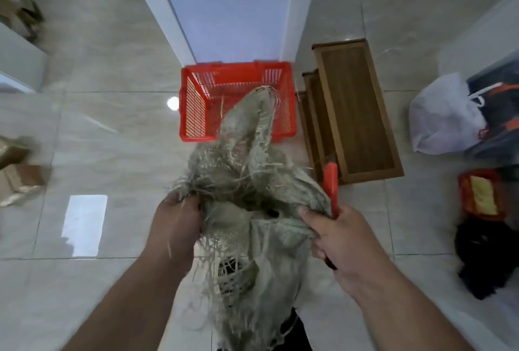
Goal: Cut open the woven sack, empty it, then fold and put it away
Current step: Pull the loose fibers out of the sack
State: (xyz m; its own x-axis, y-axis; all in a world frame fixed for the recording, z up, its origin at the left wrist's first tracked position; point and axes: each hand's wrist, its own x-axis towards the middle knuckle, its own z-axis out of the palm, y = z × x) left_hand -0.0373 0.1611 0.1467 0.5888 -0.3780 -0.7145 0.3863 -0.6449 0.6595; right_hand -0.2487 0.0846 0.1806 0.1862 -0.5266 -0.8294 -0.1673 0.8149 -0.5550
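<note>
— What is the person doing with the woven sack (252, 182)?

— Both hands are holding it up over the tiled floor (112, 154). The left hand (175, 217) is closing its fingers on a frayed edge, and loose strands are sticking out above and below that grip. The right hand (337, 235) is pinching the opposite edge with the thumb on top.

— Is the right hand carrying anything else?

— Yes, it is also clamping a red cutter (331, 187) in the same fist. The red body is pointing up and away from the knuckles, lying just beside the sack's fabric.

— Where is the sack going between the two grips?

— It is sagging open between them, with a dark hollow showing in the middle. One part is rising away from the hands, and its ragged tip is hanging over the red basket (196, 103). The rest is drooping below the hands toward the person's legs, with a torn hole and long threads.

— What is lying past the hands?

— The basket is sitting straight beyond the grips. Beyond the right hand, some wooden trays (359, 114) are resting on the floor, just beside the basket. Farther out to the right of that hand, a white plastic bag (443, 117) is sitting, well apart from the sack.

— Is the basket holding anything?

— I cannot tell; the sack is covering part of it.
</note>
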